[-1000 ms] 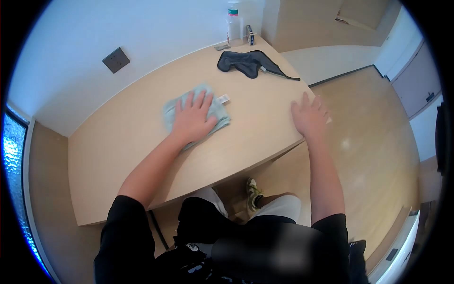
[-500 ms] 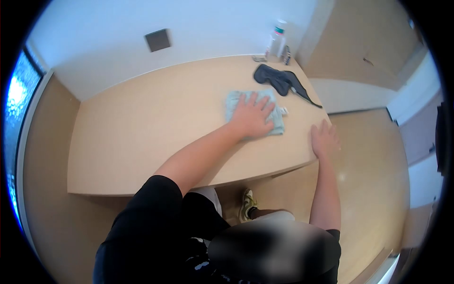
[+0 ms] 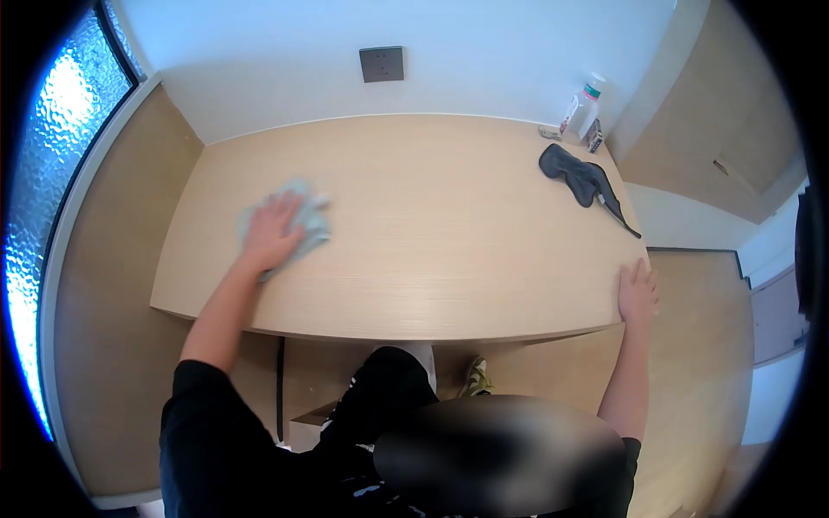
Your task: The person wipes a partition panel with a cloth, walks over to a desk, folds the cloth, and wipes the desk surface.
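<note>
My left hand (image 3: 274,231) lies with fingers stretched out over a pale green cloth (image 3: 316,231) on the left part of the wooden desk (image 3: 432,250). The cloth is slightly blurred and spreads out under the palm, with a small white tag at its right side. My right hand (image 3: 637,292) rests open on the right edge of the desk, its fingers pointing away from me. Beyond it, on the far right of the desktop, lies a dark grey eye mask (image 3: 574,173) with its strap trailing toward the edge.
In the back right corner stand a clear bottle (image 3: 580,114) and a small box (image 3: 594,136), with a small flat item (image 3: 550,133) beside them. A dark socket plate (image 3: 382,64) is on the wall. A wooden panel (image 3: 121,259) and a textured window border the left side.
My left hand has slid the cloth from the right part of the desk far to the left. My right hand stays on the desk's right edge. The camera view has turned left.
</note>
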The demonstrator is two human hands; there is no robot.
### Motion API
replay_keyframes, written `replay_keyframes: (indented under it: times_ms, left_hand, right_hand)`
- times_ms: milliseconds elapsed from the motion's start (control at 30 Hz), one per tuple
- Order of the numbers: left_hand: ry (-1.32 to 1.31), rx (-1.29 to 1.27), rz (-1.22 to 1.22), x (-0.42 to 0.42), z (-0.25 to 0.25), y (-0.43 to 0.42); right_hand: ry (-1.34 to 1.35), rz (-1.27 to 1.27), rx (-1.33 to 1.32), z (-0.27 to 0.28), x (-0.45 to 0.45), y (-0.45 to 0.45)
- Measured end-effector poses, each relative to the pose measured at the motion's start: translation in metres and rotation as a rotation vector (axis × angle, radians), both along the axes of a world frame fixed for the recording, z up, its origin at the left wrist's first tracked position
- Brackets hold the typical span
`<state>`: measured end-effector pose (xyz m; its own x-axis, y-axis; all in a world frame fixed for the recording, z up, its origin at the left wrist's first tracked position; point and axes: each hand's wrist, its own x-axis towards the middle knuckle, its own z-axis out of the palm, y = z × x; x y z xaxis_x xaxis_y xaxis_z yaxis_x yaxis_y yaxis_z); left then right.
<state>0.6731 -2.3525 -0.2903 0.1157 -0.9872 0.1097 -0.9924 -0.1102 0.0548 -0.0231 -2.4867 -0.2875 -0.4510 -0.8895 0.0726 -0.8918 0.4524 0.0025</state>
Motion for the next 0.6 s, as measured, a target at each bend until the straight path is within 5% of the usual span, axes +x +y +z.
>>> replay_keyframes:
  times_ms: [267, 600]
  left_hand:
    - [-0.063, -0.066, 0.637, 0.284, -0.037, 0.175]
    - [-0.181, 0.113, 0.676, 0.26, -0.025, 0.175]
  right_hand:
    - [-0.1, 0.008, 0.05, 0.029, 0.016, 0.018]
    - [-0.117, -0.194, -0.122, 0.023, 0.012, 0.022]
